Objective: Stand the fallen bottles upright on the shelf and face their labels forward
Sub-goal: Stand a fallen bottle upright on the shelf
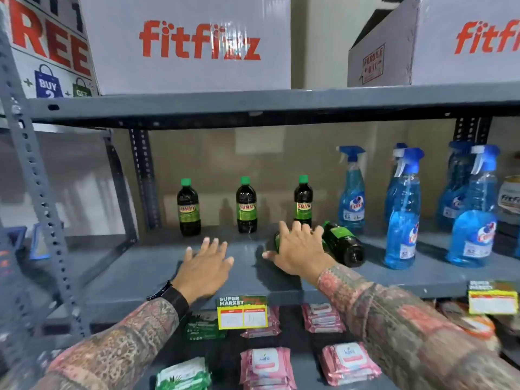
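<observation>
patterned sleeves reach in from the bottom edge over pink wipe packs (267,364) and green wipe packs (184,375) lying on the lower grey shelf. above them runs the grey metal shelf (157,271) of a slotted steel rack against a plain beige wall; a yellow price tag (242,312) reading "super market" hangs on its front lip. the left hand (204,266), with a black band at the wrist, hovers flat over bare shelf, fingers spread and holding nothing. the right hand (298,249) lies on a fallen dark bottle (278,240), fingers spread over it, not clearly closed. a second fallen dark bottle with a green label (344,244) lies just beside it, base toward the camera. behind stand three upright dark bottles with green caps (246,205), labelled "sunny". blue spray bottles (402,212) stand to the right. white cartons (194,43) on the top shelf read "fitfizz"; a poster (50,43) at left reads "buy 2".
</observation>
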### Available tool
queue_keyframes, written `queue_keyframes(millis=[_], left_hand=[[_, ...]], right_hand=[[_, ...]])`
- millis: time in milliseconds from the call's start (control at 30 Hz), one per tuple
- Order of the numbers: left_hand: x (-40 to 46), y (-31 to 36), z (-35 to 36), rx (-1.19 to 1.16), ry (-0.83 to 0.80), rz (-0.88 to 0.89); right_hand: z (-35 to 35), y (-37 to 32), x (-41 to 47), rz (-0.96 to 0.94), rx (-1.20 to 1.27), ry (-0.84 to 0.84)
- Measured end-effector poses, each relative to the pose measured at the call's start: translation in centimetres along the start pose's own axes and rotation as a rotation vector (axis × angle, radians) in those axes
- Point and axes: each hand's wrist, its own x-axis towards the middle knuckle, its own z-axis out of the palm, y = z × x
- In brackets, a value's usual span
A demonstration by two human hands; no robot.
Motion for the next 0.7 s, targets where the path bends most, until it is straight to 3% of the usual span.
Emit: queue_keyframes(millis=[67,133,433,700], left_hand=[[0.2,-0.8,0.7,-0.037,-0.174,-0.053],[0.5,-1.5,1.5,-0.07,-0.23,-0.088],[0.8,-5.5,1.7,-0.087,-0.196,-0.116],[1.4,-11.0,0.4,-0.045,-0.157,-0.235]], right_hand=[[0.1,-0.5,0.5,0.026,-0.04,-0.025],[0.4,-1.0,0.6,0.013,-0.069,0.0],[1.1,-5.8,1.4,-0.131,0.211,0.097],[2.3,-12.0,3.2,-0.201,0.582,-0.047]])
